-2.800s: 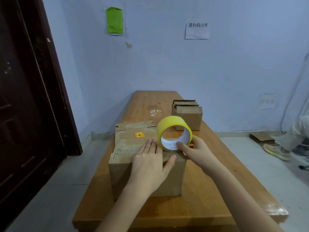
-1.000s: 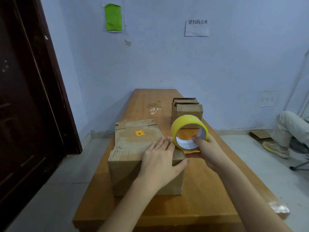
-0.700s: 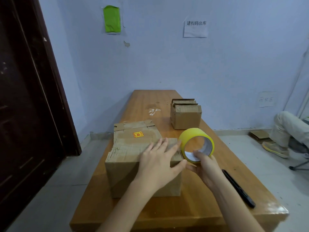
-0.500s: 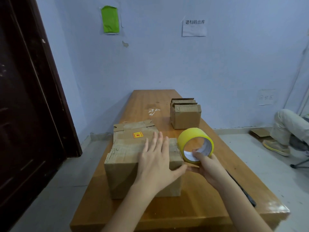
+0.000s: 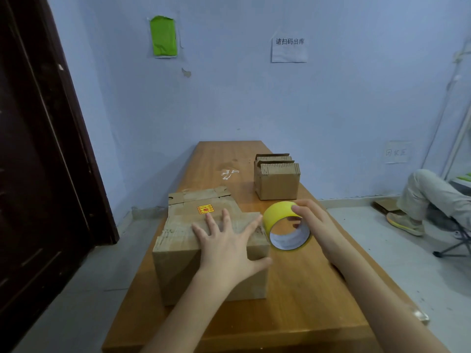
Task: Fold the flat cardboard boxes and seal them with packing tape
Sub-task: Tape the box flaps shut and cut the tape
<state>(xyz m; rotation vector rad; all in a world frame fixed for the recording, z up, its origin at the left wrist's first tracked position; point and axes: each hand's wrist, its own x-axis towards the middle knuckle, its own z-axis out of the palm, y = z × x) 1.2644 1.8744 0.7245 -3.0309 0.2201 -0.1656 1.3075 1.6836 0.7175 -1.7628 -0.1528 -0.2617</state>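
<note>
On the worktop (image 5: 293,289), the left hand (image 5: 226,248) presses flat, fingers spread, on the box (image 5: 178,250); the right hand (image 5: 313,220) grips the tape roll (image 5: 277,215) beside it. Tape may wrinkle or flaps spring up if pressure slips.

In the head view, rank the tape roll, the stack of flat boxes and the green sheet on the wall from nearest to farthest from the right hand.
From the right hand:
1. Tape roll: held in its fingers, just right of the folded box.
2. Stack of flat boxes: farther back on the table, toward its right edge.
3. Green sheet: high on the back wall, up and to the left.
</note>
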